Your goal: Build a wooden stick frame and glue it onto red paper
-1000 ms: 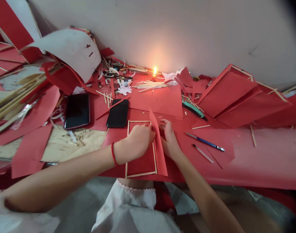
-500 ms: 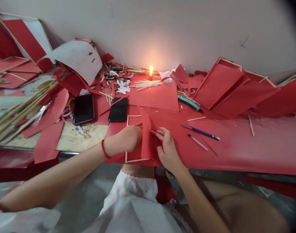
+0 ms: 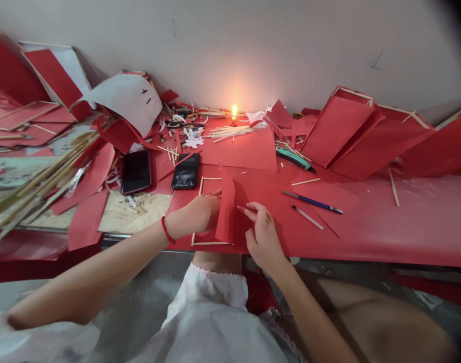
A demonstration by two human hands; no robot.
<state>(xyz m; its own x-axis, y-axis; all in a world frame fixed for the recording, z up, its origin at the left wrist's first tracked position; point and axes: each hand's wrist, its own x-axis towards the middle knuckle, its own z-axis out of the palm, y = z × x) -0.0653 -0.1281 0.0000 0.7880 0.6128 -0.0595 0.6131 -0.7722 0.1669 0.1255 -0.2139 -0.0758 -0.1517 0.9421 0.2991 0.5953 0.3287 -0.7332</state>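
Observation:
A folded red paper (image 3: 226, 212) stands partly upright over a frame of thin pale sticks (image 3: 211, 244) at the table's front edge. On its left side is my left hand (image 3: 202, 213), with a red cord at the wrist; its fingertips go behind the raised paper, and what they hold is hidden. To the right of the fold my right hand (image 3: 262, 227) is held just off the paper, its fingers apart and bent, with nothing in them.
A lit candle (image 3: 234, 116) burns at the back, behind a pile of sticks (image 3: 230, 132). Two phones (image 3: 135, 171) lie left. A green cutter (image 3: 293, 159) and a blue craft knife (image 3: 313, 201) lie right. Red paper boxes (image 3: 339, 126) lean on the wall.
The view has shifted slightly. The near phone's screen has lit up with digits. The raised paper leans a little more to the left at its lower end, and my hands have barely moved.

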